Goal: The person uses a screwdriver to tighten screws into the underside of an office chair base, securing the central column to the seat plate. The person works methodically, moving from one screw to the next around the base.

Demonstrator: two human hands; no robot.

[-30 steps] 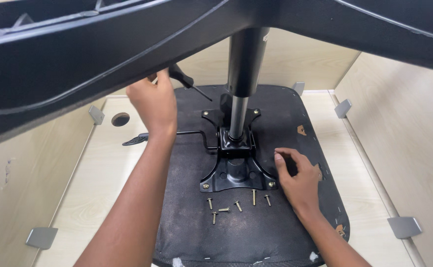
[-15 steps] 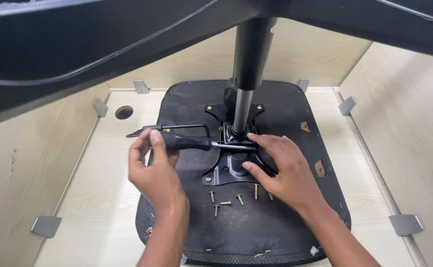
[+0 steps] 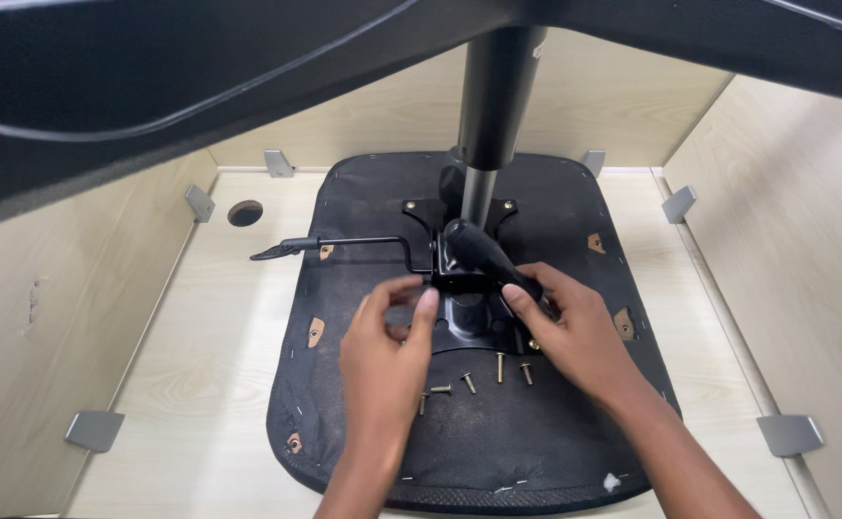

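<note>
On the black seat underside (image 3: 536, 442), loose screws (image 3: 498, 370) lie nearest. Above them, the left hand (image 3: 387, 360) hovers with fingers apart; at its three o'clock, the right hand (image 3: 574, 332) clamps a screwdriver handle (image 3: 483, 255) over the metal plate (image 3: 464, 317). Beyond rises the gas cylinder (image 3: 483, 144).

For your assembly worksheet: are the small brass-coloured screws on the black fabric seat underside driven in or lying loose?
Lying loose: the small brass-coloured screws lie on their sides on the black fabric seat underside, between both hands.

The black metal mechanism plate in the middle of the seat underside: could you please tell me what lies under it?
The black seat underside lies beneath the mechanism plate; whatever sits directly under the plate is covered.
</note>
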